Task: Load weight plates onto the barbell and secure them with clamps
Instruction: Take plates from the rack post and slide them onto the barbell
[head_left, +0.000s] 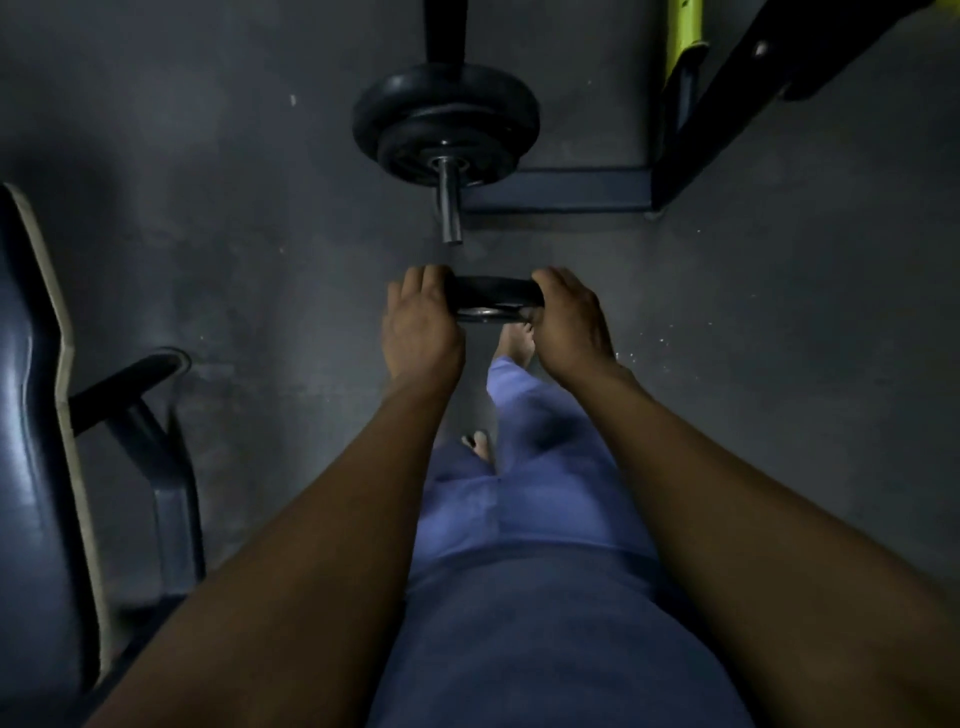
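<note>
A small black weight plate (493, 296) is held edge-up between both hands at the middle of the view. My left hand (418, 325) grips its left rim and my right hand (569, 319) grips its right rim. Just beyond the plate, the bare steel end of the barbell sleeve (450, 208) points toward me. Two black plates (447, 124) sit on that sleeve, a larger one behind a smaller one. No clamp is visible.
A padded bench (31, 415) with a dark metal frame (150, 447) stands at the left. A dark rack base (561, 192) and a yellow-green upright (683, 31) are at the upper right. Grey floor lies all around; my bare feet are below the plate.
</note>
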